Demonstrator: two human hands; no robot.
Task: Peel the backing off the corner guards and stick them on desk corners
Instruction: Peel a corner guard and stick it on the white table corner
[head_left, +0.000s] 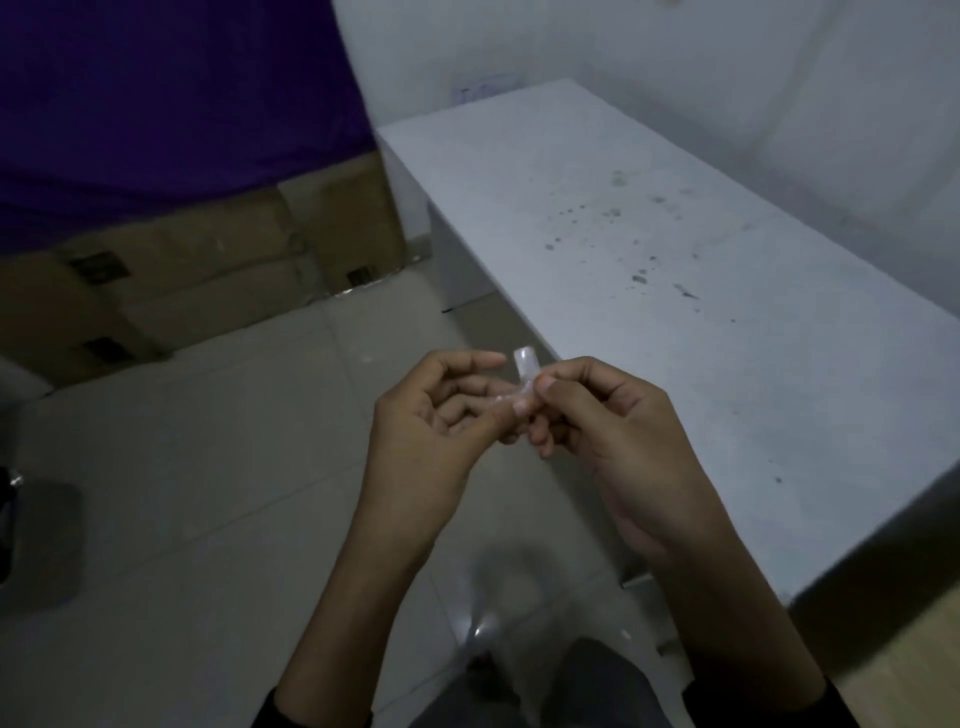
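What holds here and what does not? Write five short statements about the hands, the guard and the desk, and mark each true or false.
1. The left hand and the right hand both pinch the clear corner guard. True.
2. The corner guard is already stuck on a desk corner. False: it is held in the hands, on no corner.
3. The top of the desk bears dark spots. True.
4. The cardboard boxes stand on the desk. False: they stand on the floor, beside the desk's far end.
5. A purple cloth hangs above the cardboard boxes. True.
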